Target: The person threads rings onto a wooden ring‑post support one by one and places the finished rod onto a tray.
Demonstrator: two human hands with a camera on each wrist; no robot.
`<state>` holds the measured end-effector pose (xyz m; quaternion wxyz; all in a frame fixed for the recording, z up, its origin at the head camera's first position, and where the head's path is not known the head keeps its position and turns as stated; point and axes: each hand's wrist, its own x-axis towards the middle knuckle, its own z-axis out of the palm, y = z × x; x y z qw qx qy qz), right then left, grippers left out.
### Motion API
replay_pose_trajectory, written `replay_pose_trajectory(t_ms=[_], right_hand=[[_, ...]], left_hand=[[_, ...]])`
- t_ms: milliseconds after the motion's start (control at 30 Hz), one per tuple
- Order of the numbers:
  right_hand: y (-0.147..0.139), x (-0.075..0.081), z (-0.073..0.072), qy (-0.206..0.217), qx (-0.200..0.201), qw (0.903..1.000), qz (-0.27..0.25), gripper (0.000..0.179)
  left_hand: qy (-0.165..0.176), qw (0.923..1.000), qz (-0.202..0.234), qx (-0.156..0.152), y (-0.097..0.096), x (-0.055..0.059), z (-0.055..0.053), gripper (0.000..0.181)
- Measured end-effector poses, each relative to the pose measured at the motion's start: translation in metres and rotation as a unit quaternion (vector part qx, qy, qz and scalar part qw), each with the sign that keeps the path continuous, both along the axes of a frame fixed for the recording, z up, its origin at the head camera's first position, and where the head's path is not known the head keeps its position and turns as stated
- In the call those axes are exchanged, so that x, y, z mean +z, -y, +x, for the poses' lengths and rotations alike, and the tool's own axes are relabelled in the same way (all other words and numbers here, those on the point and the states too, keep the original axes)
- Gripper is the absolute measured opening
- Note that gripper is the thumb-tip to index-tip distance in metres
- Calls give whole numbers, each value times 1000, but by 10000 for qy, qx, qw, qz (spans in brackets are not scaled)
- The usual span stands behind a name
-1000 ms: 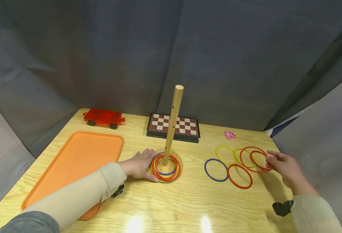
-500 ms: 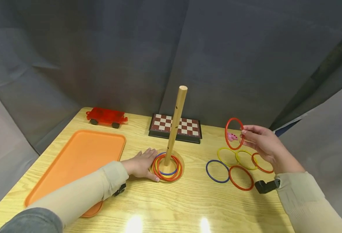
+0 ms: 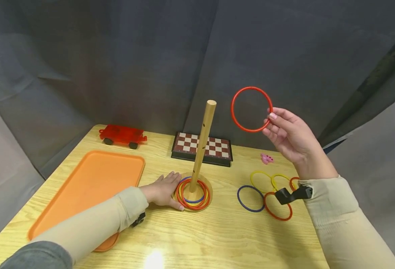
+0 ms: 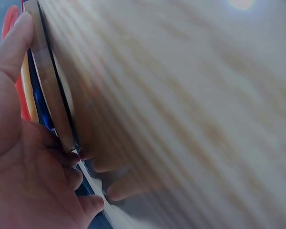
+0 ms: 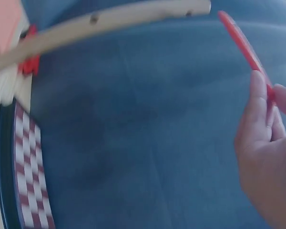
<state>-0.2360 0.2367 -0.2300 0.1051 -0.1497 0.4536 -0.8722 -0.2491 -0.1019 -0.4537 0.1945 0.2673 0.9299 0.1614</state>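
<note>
My right hand [image 3: 291, 136] pinches a red ring [image 3: 252, 130] by its right side, held up in the air to the right of the wooden peg [image 3: 202, 145]. In the right wrist view the red ring [image 5: 243, 44] is edge-on between thumb and fingers, near the peg's top [image 5: 195, 6]. My left hand [image 3: 163, 189] rests with fingers spread against the left edge of the round wooden base [image 3: 209, 183]. Several red, yellow and blue rings [image 3: 206, 203] lie stacked round the peg's foot. The left wrist view shows the left hand [image 4: 33, 157] touching the base's rim [image 4: 52, 86].
On the table's right lie a blue ring [image 3: 239, 200], two yellow rings [image 3: 256, 172] and two red rings [image 3: 281, 219], partly behind the right wrist. A pink toy [image 3: 267, 158], a chessboard box [image 3: 217, 147], a red toy wagon [image 3: 122, 135] and an orange tray [image 3: 96, 183] stand around.
My right hand has lifted a red ring from the group on the right, raising it up and leftward towards the peg's top. The left hand stays at the base.
</note>
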Motion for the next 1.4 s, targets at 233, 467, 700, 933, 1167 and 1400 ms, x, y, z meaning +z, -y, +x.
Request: replay_pose_trajectory(t_ms=[233,467,700,933,1167,1400], right_hand=[[39,2,5,-267,361,9981,-419,13],[66,-26,-4,151,-110,9942,1059,20],[66,-90,-14,658,-14,9628,2620,15],[65,-145,-17,709,252,9274,3664,14],[68,-179,-18,802,476,9143,3942,25],[76,-195,-12,995,369,9123,3956,24]], left_hand=[[-57,10000,-27,-41,1,-1,1,118],[-145,9998,-69,-81,0,-2,1,118],[-11,10000,-5,-1,0,1,6,117],[-91,9999,-35,-29,0,7,6,117],[-103,9999,116,-41,1,1,4,119],[-166,9998,65,-17,2,-3,3,120]])
